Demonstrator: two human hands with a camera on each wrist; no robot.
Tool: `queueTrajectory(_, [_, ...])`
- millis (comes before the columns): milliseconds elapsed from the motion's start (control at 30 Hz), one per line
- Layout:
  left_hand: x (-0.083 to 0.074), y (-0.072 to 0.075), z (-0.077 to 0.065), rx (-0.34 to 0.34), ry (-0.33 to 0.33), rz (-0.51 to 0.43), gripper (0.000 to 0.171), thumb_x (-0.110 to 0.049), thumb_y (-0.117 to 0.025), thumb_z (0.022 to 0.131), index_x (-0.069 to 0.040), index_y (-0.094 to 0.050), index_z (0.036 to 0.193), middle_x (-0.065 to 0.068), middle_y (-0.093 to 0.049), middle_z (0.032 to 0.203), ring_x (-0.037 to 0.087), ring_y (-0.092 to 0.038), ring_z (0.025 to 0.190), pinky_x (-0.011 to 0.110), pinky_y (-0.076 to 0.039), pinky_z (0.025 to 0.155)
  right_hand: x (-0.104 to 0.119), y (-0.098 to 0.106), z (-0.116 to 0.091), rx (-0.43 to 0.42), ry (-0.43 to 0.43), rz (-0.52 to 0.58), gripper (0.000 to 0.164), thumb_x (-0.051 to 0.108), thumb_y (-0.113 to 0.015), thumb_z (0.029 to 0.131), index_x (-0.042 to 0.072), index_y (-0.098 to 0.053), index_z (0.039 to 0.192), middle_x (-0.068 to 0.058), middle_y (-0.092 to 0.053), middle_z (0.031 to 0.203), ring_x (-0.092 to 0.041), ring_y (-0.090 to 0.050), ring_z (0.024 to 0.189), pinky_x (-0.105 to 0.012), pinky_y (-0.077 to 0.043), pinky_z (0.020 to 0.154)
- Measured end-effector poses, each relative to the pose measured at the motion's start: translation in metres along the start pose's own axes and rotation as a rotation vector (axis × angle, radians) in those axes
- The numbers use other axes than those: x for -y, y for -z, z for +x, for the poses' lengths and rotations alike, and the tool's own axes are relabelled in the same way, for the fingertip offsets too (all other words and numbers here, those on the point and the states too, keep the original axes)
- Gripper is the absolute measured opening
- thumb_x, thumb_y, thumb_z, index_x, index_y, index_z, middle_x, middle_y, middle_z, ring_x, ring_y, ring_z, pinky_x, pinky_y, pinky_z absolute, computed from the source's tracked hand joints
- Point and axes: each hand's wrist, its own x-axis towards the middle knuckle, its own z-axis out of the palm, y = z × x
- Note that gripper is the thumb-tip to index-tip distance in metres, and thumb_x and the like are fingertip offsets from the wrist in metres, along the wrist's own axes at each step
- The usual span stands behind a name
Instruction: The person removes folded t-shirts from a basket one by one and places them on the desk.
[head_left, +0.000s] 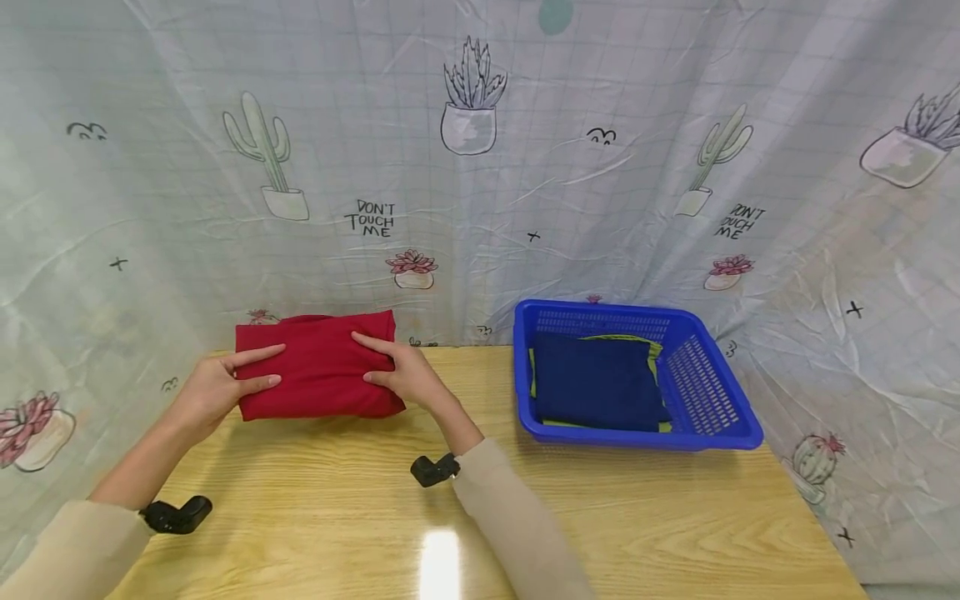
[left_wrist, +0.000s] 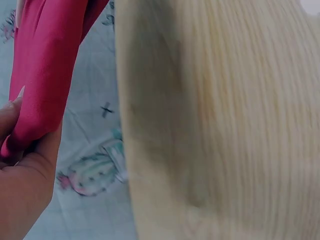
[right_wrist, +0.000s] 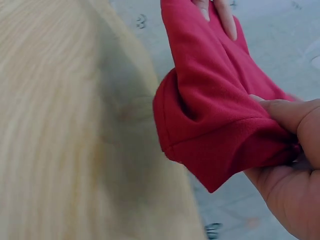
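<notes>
1 left hand point(head_left: 210, 390) and 1 right hand point(head_left: 408, 375) gripped red cloth point(head_left: 318, 371) above a wood-grained table point(head_left: 322, 517), cactus-printed sheeting point(head_left: 465, 217) behind.

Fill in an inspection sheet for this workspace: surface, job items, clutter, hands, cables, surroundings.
Surface: wood-grain table, with a bright glare patch toward the near side.
Job items: folded red cloth, held above the table; blue basket to the right, containing folded navy cloth over yellow-green cloth.
Clutter: nothing seen.
Hands: left hand grips the red cloth's left end; right hand grips its right end.
Cables: nothing seen.
Surroundings: wrinkled pale curtain printed with potted plants and "DON'T TOUCH ME".
</notes>
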Motion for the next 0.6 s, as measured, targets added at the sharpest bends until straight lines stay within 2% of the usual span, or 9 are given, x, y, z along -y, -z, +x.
queueTrajectory(100, [0.013, 0.002, 0.004, -0.004, 0.006, 0.029, 0.065, -0.026, -0.077, 0.092, -0.013, -0.051, 0.151, 0.03, -0.021, 0.163, 0.024, -0.043, 0.082, 0.029, -0.031, 0.043, -0.008, -0.015, 0.005, -0.02, -0.025, 0.033, 0.065, 0.01, -0.076, 0.092, 0.037, -0.055, 0.148, 0.004, -0.055, 0.148, -0.006, -0.044, 0.079, -0.019, -0.039, 0.071])
queueTrajectory(133, [0.017, 0.002, 0.005, -0.005, 0.011, 0.036, 0.066, -0.026, -0.078, 0.092, -0.012, -0.052, 0.15, 0.03, -0.022, 0.162, 0.024, -0.044, 0.082, 0.029, -0.031, 0.043, -0.01, -0.019, 0.006, -0.023, -0.039, 0.049, 0.064, 0.01, -0.076, 0.092, 0.038, -0.057, 0.146, 0.004, -0.056, 0.146, -0.007, -0.046, 0.082, -0.019, -0.04, 0.074])
queueTrajectory(167, [0.022, 0.003, 0.006, -0.004, 0.019, 0.042, 0.066, -0.026, -0.078, 0.091, -0.011, -0.052, 0.15, 0.031, -0.022, 0.162, 0.022, -0.039, 0.077, 0.029, -0.031, 0.043, -0.013, -0.024, 0.007, -0.026, -0.051, 0.059, 0.062, 0.01, -0.077, 0.091, 0.038, -0.059, 0.144, 0.003, -0.058, 0.145, -0.006, -0.049, 0.091, -0.019, -0.041, 0.077])
queueTrajectory(233, [0.03, 0.003, 0.007, -0.003, 0.021, 0.045, 0.066, -0.026, -0.078, 0.091, -0.009, -0.051, 0.149, 0.033, -0.023, 0.161, 0.021, -0.04, 0.083, 0.03, -0.031, 0.044, -0.017, -0.032, 0.009, -0.028, -0.078, 0.078, 0.059, 0.011, -0.077, 0.091, 0.038, -0.062, 0.141, 0.002, -0.059, 0.143, -0.007, -0.05, 0.105, -0.02, -0.042, 0.083])
queueTrajectory(300, [0.038, 0.003, 0.008, -0.002, 0.025, 0.04, 0.066, -0.026, -0.078, 0.091, -0.007, -0.051, 0.149, 0.034, -0.023, 0.16, 0.021, -0.04, 0.082, 0.031, -0.031, 0.045, -0.02, -0.039, 0.012, -0.028, -0.105, 0.083, 0.056, 0.012, -0.078, 0.09, 0.037, -0.064, 0.139, 0.002, -0.061, 0.141, -0.007, -0.053, 0.112, -0.02, -0.043, 0.087])
queueTrajectory(500, [0.056, 0.003, 0.012, 0.015, 0.062, 0.032, 0.066, -0.02, -0.078, 0.091, -0.002, -0.049, 0.148, 0.038, -0.022, 0.158, 0.021, -0.037, 0.073, 0.029, -0.032, 0.044, -0.029, -0.055, 0.022, -0.004, -0.153, -0.001, 0.053, 0.013, -0.079, 0.089, 0.034, -0.067, 0.137, 0.001, -0.064, 0.138, -0.011, -0.054, 0.127, -0.02, -0.043, 0.098])
queueTrajectory(600, [0.064, 0.002, 0.017, 0.022, 0.081, 0.055, 0.065, -0.018, -0.077, 0.092, -0.002, -0.049, 0.148, 0.04, -0.022, 0.157, 0.026, -0.038, 0.077, 0.028, -0.033, 0.045, -0.032, -0.061, 0.026, -0.006, -0.191, -0.034, 0.052, 0.012, -0.08, 0.088, 0.033, -0.069, 0.134, 0.001, -0.065, 0.136, -0.013, -0.054, 0.129, -0.02, -0.043, 0.101])
